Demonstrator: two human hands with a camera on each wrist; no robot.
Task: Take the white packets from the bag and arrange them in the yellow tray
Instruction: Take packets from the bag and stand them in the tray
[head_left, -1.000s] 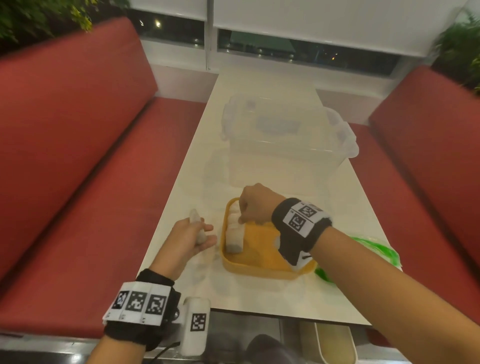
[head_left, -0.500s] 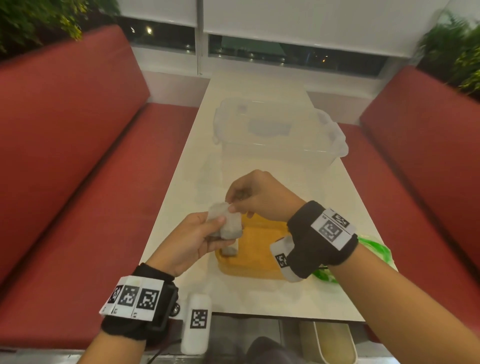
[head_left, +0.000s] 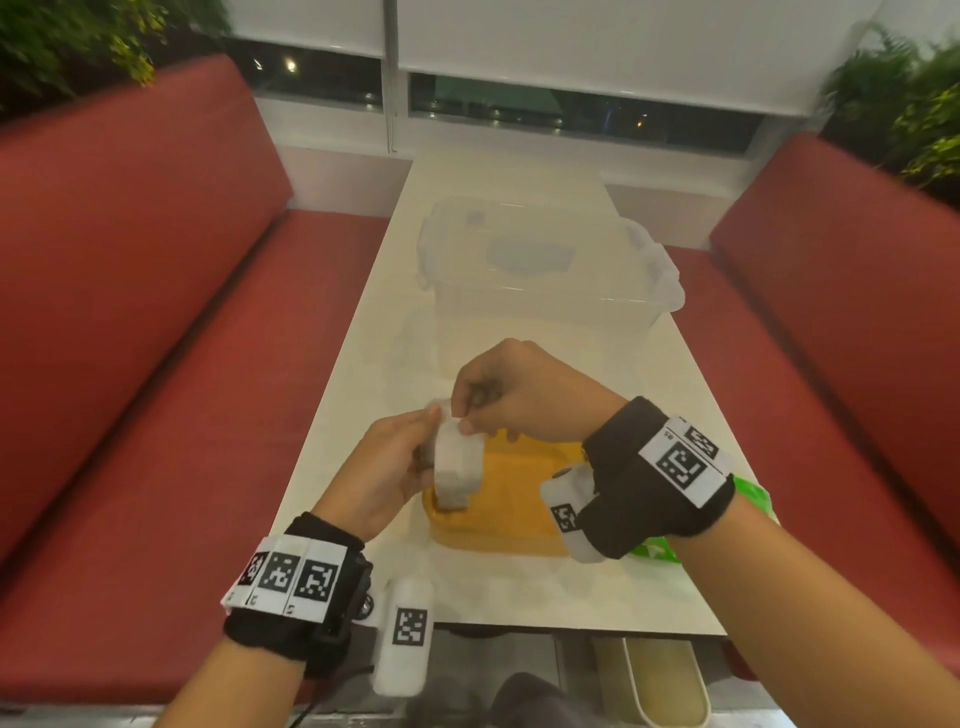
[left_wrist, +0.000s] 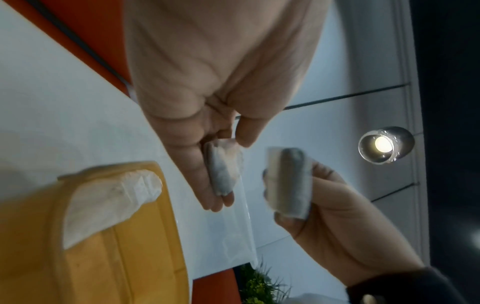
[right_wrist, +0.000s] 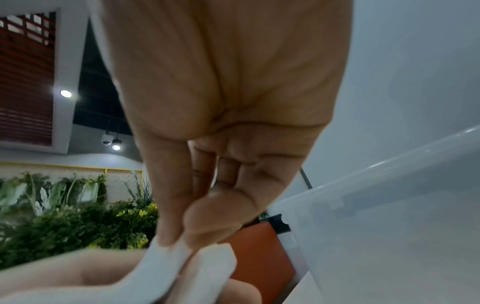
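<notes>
Booth table (head_left: 358, 332): just above yellow tray (head_left: 519, 499), left hand (head_left: 387, 473) holds white packet (head_left: 457, 457), right hand (head_left: 519, 400) pinches another; lay flat beside the tray's resting packet (left_wrist: 109, 203).

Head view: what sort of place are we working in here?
Probably a restaurant or café booth: a long white table runs between two red cushioned benches toward a window with roller blinds, and leafy plants sit behind the seats.
</notes>
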